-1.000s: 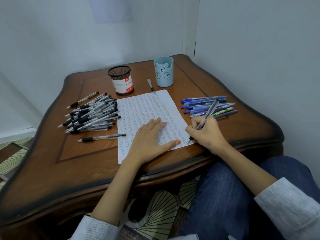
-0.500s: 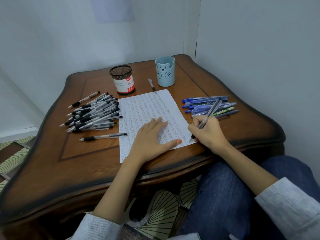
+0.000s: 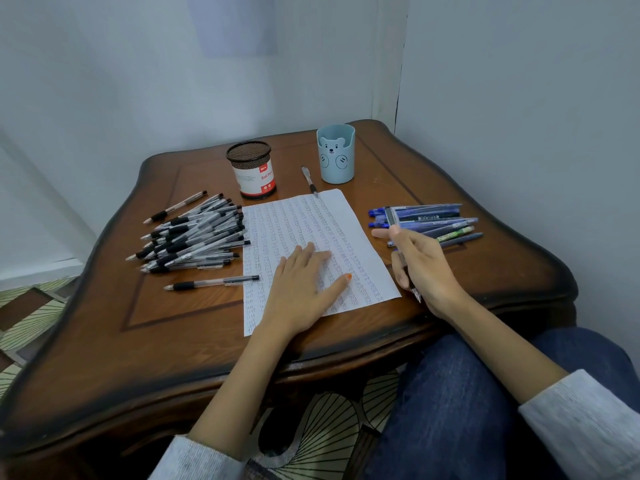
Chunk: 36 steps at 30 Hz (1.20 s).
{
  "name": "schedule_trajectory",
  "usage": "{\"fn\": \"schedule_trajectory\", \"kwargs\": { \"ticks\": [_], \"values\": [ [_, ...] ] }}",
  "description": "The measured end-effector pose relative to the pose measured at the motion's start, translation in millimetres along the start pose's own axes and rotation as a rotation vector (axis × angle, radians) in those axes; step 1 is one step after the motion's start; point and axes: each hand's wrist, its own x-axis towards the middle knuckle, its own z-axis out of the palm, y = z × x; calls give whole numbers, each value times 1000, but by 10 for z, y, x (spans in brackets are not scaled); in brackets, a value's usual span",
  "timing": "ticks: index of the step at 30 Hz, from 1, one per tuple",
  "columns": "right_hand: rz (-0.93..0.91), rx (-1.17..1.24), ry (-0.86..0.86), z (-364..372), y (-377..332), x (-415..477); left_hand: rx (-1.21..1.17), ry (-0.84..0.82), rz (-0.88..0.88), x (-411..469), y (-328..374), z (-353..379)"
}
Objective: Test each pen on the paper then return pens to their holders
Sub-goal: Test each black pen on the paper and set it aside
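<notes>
home corner, carved wooden table (image 3: 194, 344), patterned rug (image 3: 332, 420)

Light grey knit sleeves (image 3: 588, 420), dark blue jeans (image 3: 450, 410), orange-painted thumbnail (image 3: 348, 277)

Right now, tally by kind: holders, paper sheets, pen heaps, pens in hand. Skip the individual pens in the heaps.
Holders: 2 (mesh holder, bear cup)
Paper sheets: 1 (paper)
Pen heaps: 2 (black-grip heap, blue heap)
Pens in hand: 1 (pen in right hand)
Total: 6
</notes>
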Motion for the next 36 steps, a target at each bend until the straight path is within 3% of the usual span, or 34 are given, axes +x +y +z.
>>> {"fn": "schedule_trajectory", "kwargs": {
  "ticks": [5, 13, 18, 21, 25, 28, 31, 36],
  "values": [
    [-30, -37, -2, 45, -20, 37, 2, 9, 7, 5, -3, 6],
    [21, 121, 39, 97, -15, 111, -37, 12, 8, 7, -24, 19],
    [55, 9, -12, 128, -55, 181, -153, -57, -27, 46, -56, -27],
    [152, -64, -92, 153, -93, 283, -194, -152, -72, 184, -100, -187],
    [345, 178, -203, 159, -147, 512, -415, -15, -148, 410, -216, -412],
    [318, 52, -227, 195, -200, 700, -234, 52, -136, 613, -351, -493],
    [241, -199, -131, 309, -239, 930, -63, 4, -117, 778, -507, -492],
    [191, -277, -73, 586, -246, 1416, 63, -48, -67, 864, -660, -396]
  ]
}}
